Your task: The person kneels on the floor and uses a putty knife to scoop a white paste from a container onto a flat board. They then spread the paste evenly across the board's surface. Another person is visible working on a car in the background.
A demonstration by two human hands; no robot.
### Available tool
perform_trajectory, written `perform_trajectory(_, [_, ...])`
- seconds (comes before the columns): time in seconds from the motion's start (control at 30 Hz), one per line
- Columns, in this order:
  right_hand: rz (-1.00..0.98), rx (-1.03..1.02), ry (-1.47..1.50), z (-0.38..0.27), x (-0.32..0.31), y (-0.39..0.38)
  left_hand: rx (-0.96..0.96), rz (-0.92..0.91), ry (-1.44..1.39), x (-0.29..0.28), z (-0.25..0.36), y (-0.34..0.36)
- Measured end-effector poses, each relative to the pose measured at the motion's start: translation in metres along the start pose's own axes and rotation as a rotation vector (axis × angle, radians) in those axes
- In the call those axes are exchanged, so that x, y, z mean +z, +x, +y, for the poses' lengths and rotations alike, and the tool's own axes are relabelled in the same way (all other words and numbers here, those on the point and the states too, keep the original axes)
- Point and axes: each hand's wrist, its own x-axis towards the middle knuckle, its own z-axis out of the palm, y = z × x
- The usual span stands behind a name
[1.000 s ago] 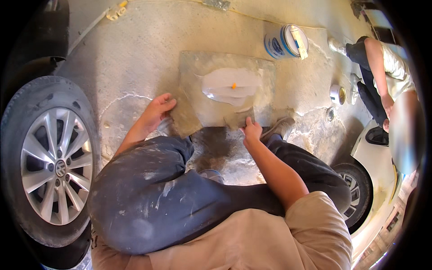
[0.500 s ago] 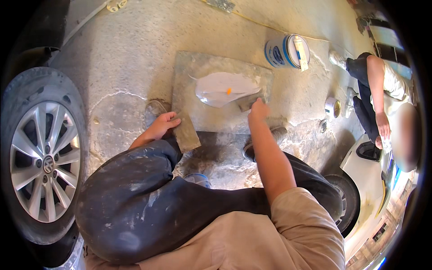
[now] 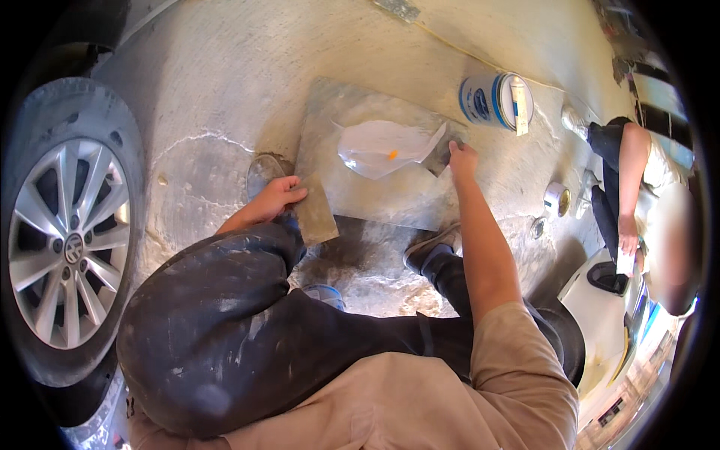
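Observation:
A grey mixing board (image 3: 352, 196) lies on the floor in front of me. On it is a spread of pale body filler (image 3: 367, 146) with a small orange dab (image 3: 392, 154) in it. My right hand (image 3: 463, 162) pinches a flat putty spreader (image 3: 441, 156), its blade at the filler's right end, where the filler runs out to a point. My left hand (image 3: 276, 199) is closed on another flat spreader (image 3: 318, 210), held over the board's near-left corner. Smears on that blade are too faint to tell.
A blue-and-white can (image 3: 480, 100) with a pale stick-like tool (image 3: 520, 109) on its lid stands beyond the board's right corner. A small tin (image 3: 557, 200) sits farther right, near a crouching person (image 3: 636, 161). On my left is a car wheel (image 3: 73, 247); a white car (image 3: 596, 300) is at right.
My right hand has moved right and slightly away with its spreader, and the filler's right end now reaches up toward the blade. My left hand keeps its spreader nearly in place. The view has shifted slightly.

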Motion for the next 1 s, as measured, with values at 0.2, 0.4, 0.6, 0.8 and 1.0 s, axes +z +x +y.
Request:
perform_trajectory(0.2, [-0.096,-0.017,-0.019,-0.022,0.007,-0.027,0.020,-0.016,-0.017,-0.005,-0.006,0.005])
perform_trajectory(0.4, [-0.056,-0.294,-0.252,-0.038,0.023,-0.019,0.023,0.005,0.057,-0.005,-0.003,-0.002])
perform_trajectory(0.6, [-0.302,-0.410,-0.379,-0.104,0.025,-0.015,-0.016,0.006,0.159,0.000,0.014,-0.008])
perform_trajectory(0.8, [-0.460,-0.706,-0.474,-0.159,0.056,-0.017,0.004,-0.010,0.065,-0.009,-0.001,-0.002])
perform_trajectory(1.0, [-0.569,-0.849,-0.565,-0.215,0.082,-0.045,-0.002,-0.005,0.000,-0.002,0.002,-0.004])
